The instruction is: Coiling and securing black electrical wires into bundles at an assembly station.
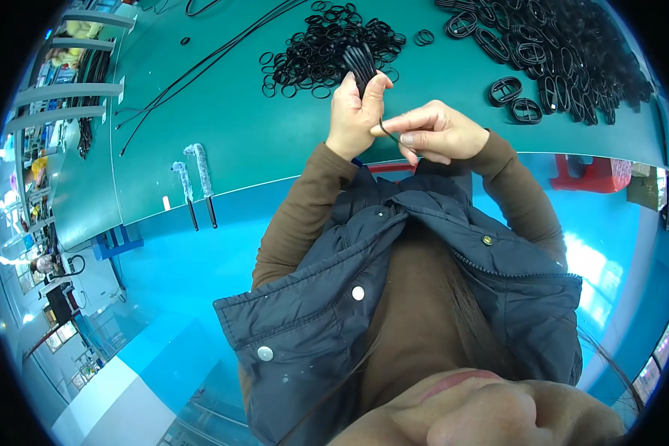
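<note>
My left hand (355, 115) is closed around a folded bundle of black cable (360, 65), whose loops stick out above the fingers over the green table. Just to its right, my right hand (442, 135) pinches a thin black strand (387, 132) between thumb and fingers. The strand runs from the side of the left hand; I cannot tell whether it is a rubber ring or a cable end. Beyond the left hand lies a loose heap of black rubber rings (305, 59).
Many bundled black cables (531, 56) cover the table's (223, 119) far right. Long straight black cables (208, 67) lie at the left. Two plastic-wrapped tools with black handles (203, 175) overhang the near edge. A red plastic stool (591, 175) stands below at right.
</note>
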`<act>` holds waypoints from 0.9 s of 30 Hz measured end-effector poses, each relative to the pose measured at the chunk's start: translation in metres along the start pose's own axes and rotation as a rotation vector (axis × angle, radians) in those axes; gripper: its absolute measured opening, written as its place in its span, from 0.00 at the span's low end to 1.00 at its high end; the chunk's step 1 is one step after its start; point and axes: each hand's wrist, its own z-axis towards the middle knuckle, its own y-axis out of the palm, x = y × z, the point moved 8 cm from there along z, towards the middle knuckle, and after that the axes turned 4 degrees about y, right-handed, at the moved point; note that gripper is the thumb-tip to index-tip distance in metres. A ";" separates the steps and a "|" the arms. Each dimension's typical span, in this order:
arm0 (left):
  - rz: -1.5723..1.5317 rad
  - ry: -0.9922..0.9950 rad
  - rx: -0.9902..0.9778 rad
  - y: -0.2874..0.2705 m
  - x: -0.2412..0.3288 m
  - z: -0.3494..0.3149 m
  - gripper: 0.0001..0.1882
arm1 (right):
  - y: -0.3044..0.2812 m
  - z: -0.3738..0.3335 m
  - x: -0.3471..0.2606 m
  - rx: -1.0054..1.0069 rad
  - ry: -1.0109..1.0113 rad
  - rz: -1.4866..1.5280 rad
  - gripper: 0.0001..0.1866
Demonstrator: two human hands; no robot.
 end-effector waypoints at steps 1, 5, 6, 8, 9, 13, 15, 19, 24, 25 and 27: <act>-0.004 0.000 -0.003 -0.001 0.003 0.000 0.09 | -0.009 -0.005 -0.009 0.119 -0.132 -0.238 0.22; 0.145 -0.207 -0.150 -0.005 0.004 -0.005 0.07 | -0.042 -0.021 -0.061 0.466 -0.166 -1.068 0.29; 0.143 -0.204 -0.155 -0.004 0.004 -0.003 0.07 | -0.040 -0.021 -0.069 0.471 -0.165 -1.071 0.29; 0.326 0.024 -0.349 0.012 0.015 0.001 0.07 | -0.019 -0.012 -0.089 0.447 -0.269 -1.451 0.32; 0.417 0.138 -0.441 0.020 0.019 0.000 0.07 | -0.008 -0.007 -0.094 0.427 -0.324 -1.640 0.33; 0.437 0.303 -0.637 0.034 0.029 -0.008 0.06 | -0.009 0.012 -0.086 0.244 -0.266 -1.609 0.34; 0.373 0.351 -0.738 0.038 0.037 -0.012 0.06 | -0.017 0.021 -0.076 0.092 -0.167 -1.381 0.32; -0.209 -0.118 -0.511 0.016 0.035 -0.009 0.07 | -0.053 0.010 -0.042 0.094 0.020 -0.307 0.25; -0.386 -0.280 -0.415 0.018 0.023 -0.013 0.07 | -0.078 -0.005 -0.011 0.245 0.046 0.200 0.20; -0.381 -0.285 -0.418 0.019 0.022 -0.014 0.07 | -0.083 -0.008 -0.008 0.301 0.031 0.252 0.20; -0.337 -0.298 -0.439 0.021 0.021 -0.014 0.07 | -0.078 -0.007 -0.023 0.366 -0.041 0.022 0.19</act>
